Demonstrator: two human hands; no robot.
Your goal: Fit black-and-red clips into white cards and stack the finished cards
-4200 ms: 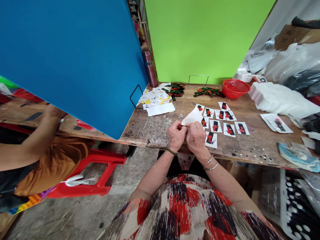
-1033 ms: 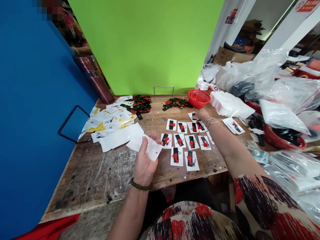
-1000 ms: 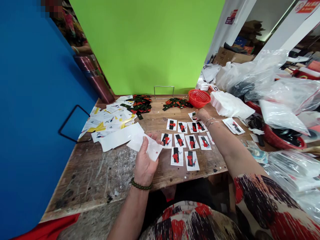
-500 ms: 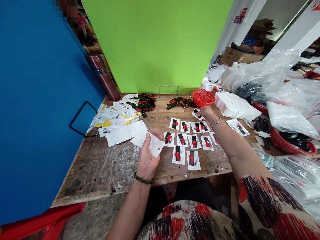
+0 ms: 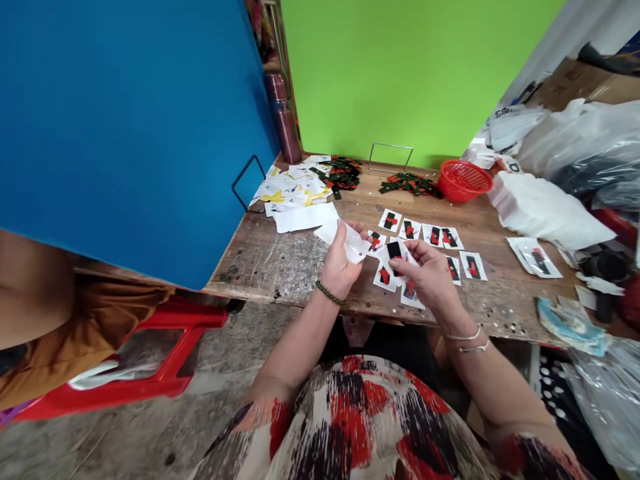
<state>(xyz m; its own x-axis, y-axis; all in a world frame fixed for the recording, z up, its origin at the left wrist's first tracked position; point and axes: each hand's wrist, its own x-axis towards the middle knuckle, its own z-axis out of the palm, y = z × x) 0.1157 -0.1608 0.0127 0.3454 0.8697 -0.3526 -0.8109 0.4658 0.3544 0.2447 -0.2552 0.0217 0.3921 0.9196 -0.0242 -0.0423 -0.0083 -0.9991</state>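
The left hand (image 5: 341, 267) is pinching a thin white piece (image 5: 356, 248), with the thumb on top. It looks like a small bag. The right hand (image 5: 436, 275) is gripping a white card (image 5: 403, 253) with a black piece (image 5: 394, 249) on it. The thumb is on the front and the fingers are mostly hidden behind. The card is just beside the left hand, above the front part of the surface (image 5: 310, 270). More cards (image 5: 390, 221) lie below and behind it, with black and red parts on them.

The card should be light and a bit stiff, so it may bend if squeezed hard. The black piece looks smooth and could slip off if the card tips. The side edge is a good place to hold, with the thumb keeping the black piece down. The thin white piece is likely soft, floppy and a little slippery, so hold it gently near 1 end.
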